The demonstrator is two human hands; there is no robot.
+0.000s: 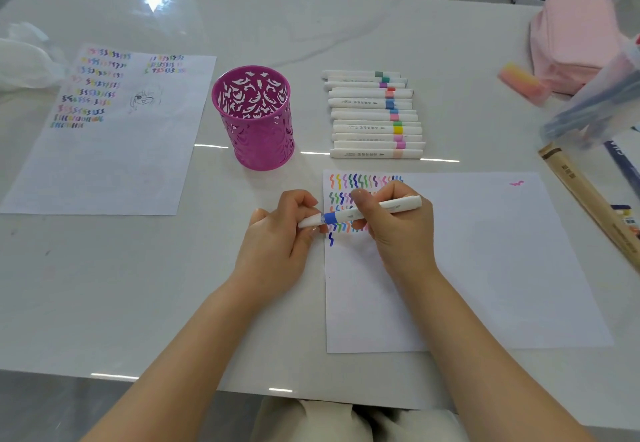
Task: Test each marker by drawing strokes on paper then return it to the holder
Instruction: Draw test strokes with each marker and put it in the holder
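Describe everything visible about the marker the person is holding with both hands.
The marker is a slim white stick, plastic by its look, with a blue band near its left end and faint print on the barrel. It lies nearly level, right end slightly higher, over the left edge of the paper with the squiggles. The left hand pinches its white left end, and the right hand grips the barrel just right of the band. No tip shows.
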